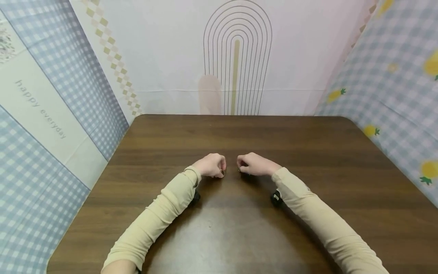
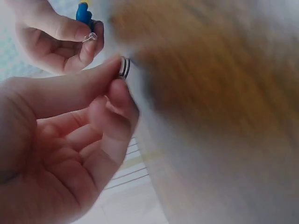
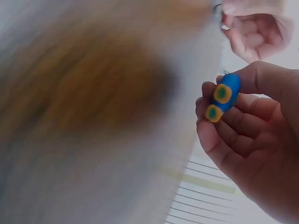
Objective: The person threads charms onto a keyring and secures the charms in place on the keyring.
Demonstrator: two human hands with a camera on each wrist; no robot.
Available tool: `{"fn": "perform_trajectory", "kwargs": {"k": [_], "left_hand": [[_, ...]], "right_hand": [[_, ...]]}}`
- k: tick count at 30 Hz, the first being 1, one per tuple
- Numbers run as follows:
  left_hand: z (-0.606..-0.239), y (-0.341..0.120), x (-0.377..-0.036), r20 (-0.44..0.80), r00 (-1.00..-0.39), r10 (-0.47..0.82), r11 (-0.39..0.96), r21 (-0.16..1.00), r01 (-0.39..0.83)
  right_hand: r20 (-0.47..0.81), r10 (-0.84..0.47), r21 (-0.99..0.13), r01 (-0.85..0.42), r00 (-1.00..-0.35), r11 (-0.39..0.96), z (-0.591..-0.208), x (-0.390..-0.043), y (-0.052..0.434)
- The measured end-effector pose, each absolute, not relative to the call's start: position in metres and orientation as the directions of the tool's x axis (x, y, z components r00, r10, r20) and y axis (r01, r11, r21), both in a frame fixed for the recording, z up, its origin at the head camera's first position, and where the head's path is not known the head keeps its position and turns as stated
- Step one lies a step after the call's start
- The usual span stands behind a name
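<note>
— What is the left hand [image 2: 60, 154] holding?

— It is pinching a small metal split ring [image 2: 124, 67] between the thumb and the forefinger tip. The ring is sticking out just past those fingertips, standing on edge, with the other fingers curling underneath it. From the head camera the ring [image 1: 222, 172] is showing as a tiny glint at the inner edge of the left hand [image 1: 211, 165], just above the table [image 1: 308, 152].

— And the right hand?

— The right hand [image 3: 252, 140] is gripping a small blue charm [image 3: 224, 95] with two yellow-ringed spots on its face. The charm is sitting on the curled fingers with the thumb pressing it from above, so that hand is closing round it. In the left wrist view the blue piece [image 2: 84, 13] is peeking out of the right hand [image 2: 51, 37], with a thin clear loop at the fingertips below it.

— How are the two lying relative to each other?

— The ring and the charm are facing each other across a narrow gap, near but not touching. Both hands are hovering close together over the middle of the dark wooden table, the right hand [image 1: 254, 165] just beside the left. Beige sleeves [image 1: 161, 213] are covering both forearms, and patterned cloth walls [image 1: 61, 114] are standing round the table.
</note>
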State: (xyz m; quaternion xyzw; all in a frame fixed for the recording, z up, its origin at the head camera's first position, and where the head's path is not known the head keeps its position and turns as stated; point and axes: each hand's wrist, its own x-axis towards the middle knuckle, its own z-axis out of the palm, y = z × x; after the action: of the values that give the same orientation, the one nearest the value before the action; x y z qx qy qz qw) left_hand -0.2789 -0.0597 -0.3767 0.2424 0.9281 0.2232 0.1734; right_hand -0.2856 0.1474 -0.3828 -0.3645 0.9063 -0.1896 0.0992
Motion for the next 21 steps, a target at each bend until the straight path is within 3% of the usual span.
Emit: {"fn": "perform_trajectory", "kwargs": {"k": [7, 14, 21], "left_hand": [[-0.357, -0.067, -0.281, -0.019, -0.839, 0.544, 0.583, 0.728, 0.361], [-0.332, -0.070, -0.275, 0.115, -0.880, 0.462, 0.440, 0.831, 0.340], [-0.320, -0.071, -0.272, 0.206, -0.886, 0.415, 0.362, 0.856, 0.368]], "right_hand": [[0.090, -0.629, -0.532, -0.571, -0.772, 0.626, -0.358, -0.281, 0.149], [0.226, -0.521, -0.606, -0.537, -0.823, 0.587, -0.329, -0.266, 0.148], [0.367, -0.483, -0.594, -0.600, -0.795, 0.536, -0.318, -0.260, 0.144]]}}
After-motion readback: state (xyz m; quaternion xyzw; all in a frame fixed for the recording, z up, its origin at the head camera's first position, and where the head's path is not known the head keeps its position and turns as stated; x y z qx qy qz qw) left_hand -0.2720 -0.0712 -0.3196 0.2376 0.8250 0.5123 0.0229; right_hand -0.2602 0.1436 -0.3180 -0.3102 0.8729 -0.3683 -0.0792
